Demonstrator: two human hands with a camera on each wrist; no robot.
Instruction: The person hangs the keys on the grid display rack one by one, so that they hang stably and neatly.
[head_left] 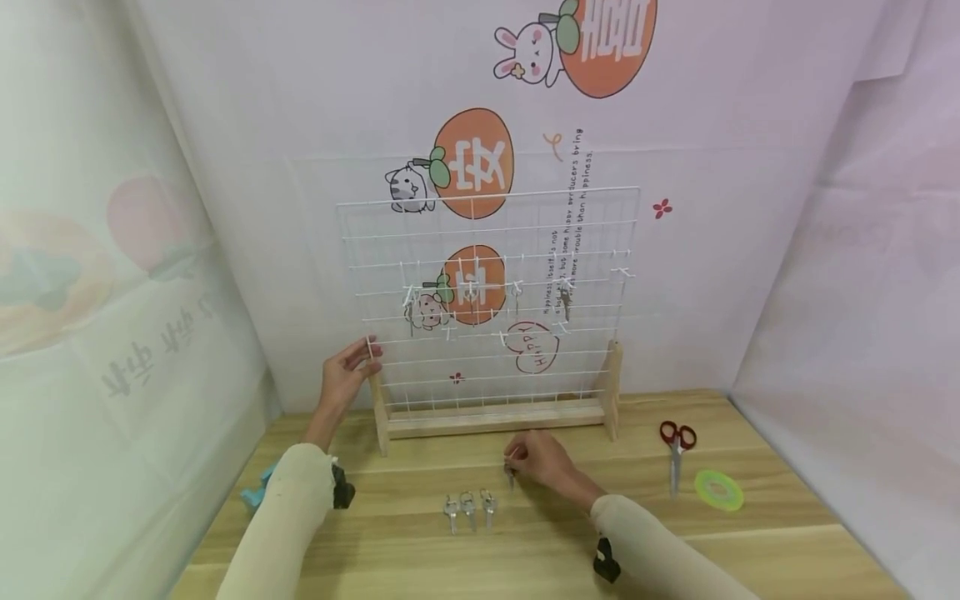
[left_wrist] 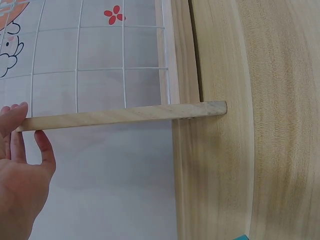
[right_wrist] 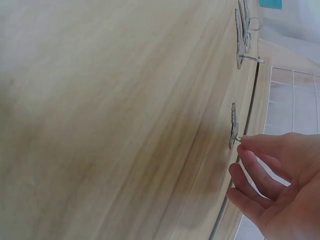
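My right hand (head_left: 542, 460) pinches the small ring of a silver key (right_wrist: 233, 127) between thumb and index finger, low over the wood. Left of it on the tabletop lie three more keys with rings (head_left: 468, 506), side by side. At the rack's left end, my left hand (left_wrist: 25, 175) holds the top of the wooden upright (left_wrist: 115, 116) between thumb and fingers. White wire mesh (head_left: 480, 367) stands in this wooden base, with several white hooks on it. A dark key (head_left: 566, 305) hangs from one hook; other slim items hang farther left.
Red-handled scissors (head_left: 677, 450) and a yellow-green ring-shaped disc (head_left: 718, 490) lie at the right of the table (head_left: 420, 558). A blue object (head_left: 255, 495) is partly hidden behind the left sleeve. Printed white sheets (head_left: 247, 167) enclose the back and sides.
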